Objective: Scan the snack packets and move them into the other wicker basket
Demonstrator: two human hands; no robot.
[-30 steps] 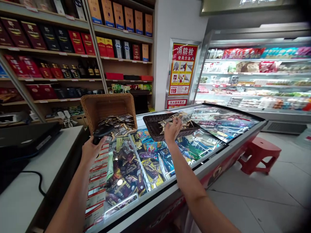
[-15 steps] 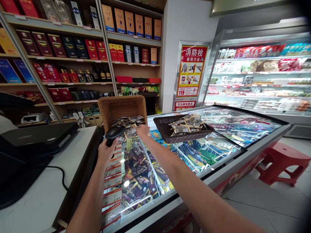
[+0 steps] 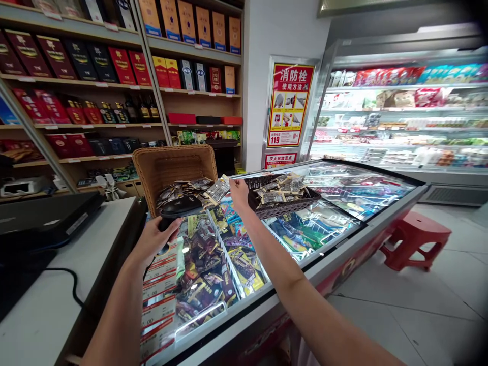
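My left hand (image 3: pixel 157 237) is wrapped round the handle of a black barcode scanner (image 3: pixel 180 204), whose head points toward the right. In my right hand (image 3: pixel 239 195) is a small clear-and-gold snack packet (image 3: pixel 218 189), pinched by its edge in front of the scanner. Behind the scanner, a tan wicker basket (image 3: pixel 177 161) lies tipped with its opening toward me, and a heap of similar packets (image 3: pixel 179 190) fills its lower part. Just right of my right hand, a dark brown woven basket (image 3: pixel 280 207) holds more packets (image 3: pixel 285 189); my hand partly covers its left end.
Both baskets rest on a glass-topped freezer (image 3: pixel 343 213) with wrapped ice creams inside and price labels (image 3: pixel 158 295) along its left side. A white counter (image 3: pixel 95 244) with a black machine (image 3: pixel 49 216) stands left. A red stool (image 3: pixel 417 239) is on the floor at right.
My right hand has lifted a packet out of the tan basket and moved right, toward the dark basket. The scanner has turned toward the packet. The whole view has shifted rightward.
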